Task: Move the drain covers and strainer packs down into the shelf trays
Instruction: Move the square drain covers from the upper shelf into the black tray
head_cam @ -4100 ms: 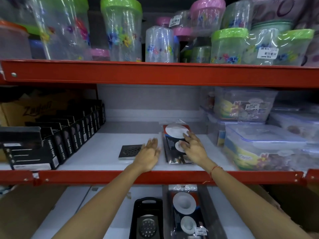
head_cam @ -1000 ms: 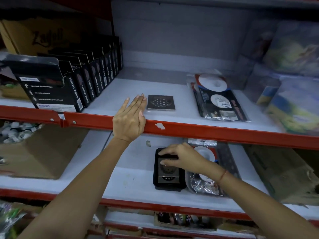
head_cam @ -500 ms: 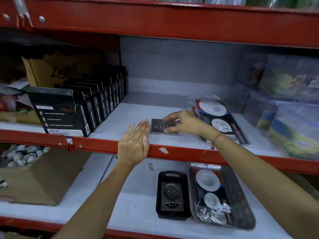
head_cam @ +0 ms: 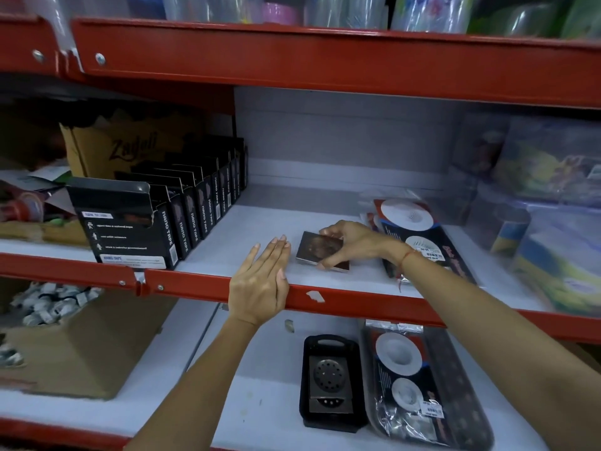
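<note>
Right hand (head_cam: 353, 244): pinches the square drain cover (head_cam: 322, 252) on the middle shelf (head_cam: 374, 301), one edge seemingly tilted up, ready to lift.
Left hand (head_cam: 260, 283): flat and unclenched on the shelf lip, likely bracing.
Black tray (head_cam: 328, 382): below, already holding one cover.

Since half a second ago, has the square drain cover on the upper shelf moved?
Yes. The right hand has tipped the square drain cover up off the shelf board; it lay flat before. Sideways shift: cannot tell.

Light: dim, cast from above; shelf recesses shadowed.
Blur: right-side containers (head_cam: 553, 196) smeared.
Glare: sheen caught on strainer packs (head_cam: 419, 379).
Edges: bowed.
</note>
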Demonstrator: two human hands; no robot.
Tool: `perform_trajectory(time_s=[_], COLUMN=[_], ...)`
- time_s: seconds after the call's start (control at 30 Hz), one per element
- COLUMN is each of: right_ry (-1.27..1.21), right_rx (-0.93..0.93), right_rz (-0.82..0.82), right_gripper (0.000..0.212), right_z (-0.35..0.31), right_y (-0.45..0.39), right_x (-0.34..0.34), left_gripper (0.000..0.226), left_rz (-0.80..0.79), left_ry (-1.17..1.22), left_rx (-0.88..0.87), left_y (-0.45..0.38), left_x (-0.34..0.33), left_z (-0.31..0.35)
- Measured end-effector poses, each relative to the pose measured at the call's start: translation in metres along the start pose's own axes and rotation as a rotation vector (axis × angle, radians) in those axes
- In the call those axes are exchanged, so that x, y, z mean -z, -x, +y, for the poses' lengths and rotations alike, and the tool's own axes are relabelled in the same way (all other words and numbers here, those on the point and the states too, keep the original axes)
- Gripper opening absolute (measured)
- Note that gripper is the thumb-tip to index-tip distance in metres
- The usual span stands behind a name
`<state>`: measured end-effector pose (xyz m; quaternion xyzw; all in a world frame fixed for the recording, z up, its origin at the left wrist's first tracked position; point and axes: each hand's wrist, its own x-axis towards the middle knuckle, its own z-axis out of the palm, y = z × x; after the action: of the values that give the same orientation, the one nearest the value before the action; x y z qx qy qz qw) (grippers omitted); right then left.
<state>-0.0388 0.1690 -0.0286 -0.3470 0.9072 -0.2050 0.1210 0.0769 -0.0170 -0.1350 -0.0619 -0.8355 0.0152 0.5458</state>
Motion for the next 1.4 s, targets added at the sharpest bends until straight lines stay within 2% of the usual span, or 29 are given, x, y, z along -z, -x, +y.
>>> perform_trajectory(time_s=[0.2, 0.37, 0.5, 0.63, 0.93, 1.13, 1.4], right_ry=[-0.162, -0.168, -0.179, -0.095, 0.077, 0.196, 0.249], right_rx=[0.074, 0.152, 0.17, 0.137, -0.055, -0.134, -0.088], right_rz=[0.098, 0.045, -0.079, -0.212, -0.232, -0.346, -0.292], right_gripper=[0.087, 0.087, 0.089, 0.093, 0.106, 0.108, 0.097], right_z=[-0.018, -0.026, -0.024, -0.008, 0.059, 0.095, 0.108], right_y=[0.079, 0.139, 0.156, 0.15, 0.087, 0.059, 0.054], right_x=[0.004, -0.015, -0.043, -0.079, -0.169, -0.22, -0.247], left_gripper=[0.047, 0.044, 0.044, 0.044, 0.045, 0.045, 0.045], left_rz=[-0.04, -0.109, -0.15, -0.139, 0.03, 0.087, 0.098], left_ry=[0.026, 0.04, 0.032, 0.03, 0.037, 0.036, 0.029], left_rx=[0.033, 0.048, 0.054, 0.057, 0.004, -0.012, -0.038], left_y=[-0.001, -0.001, -0.001, -0.001, 0.002, 0.004, 0.004], left_x=[0.005, 0.009, 0.01, 0.009, -0.002, -0.007, -0.009], left_z=[0.002, 0.005, 0.004, 0.004, 0.0, -0.002, -0.003])
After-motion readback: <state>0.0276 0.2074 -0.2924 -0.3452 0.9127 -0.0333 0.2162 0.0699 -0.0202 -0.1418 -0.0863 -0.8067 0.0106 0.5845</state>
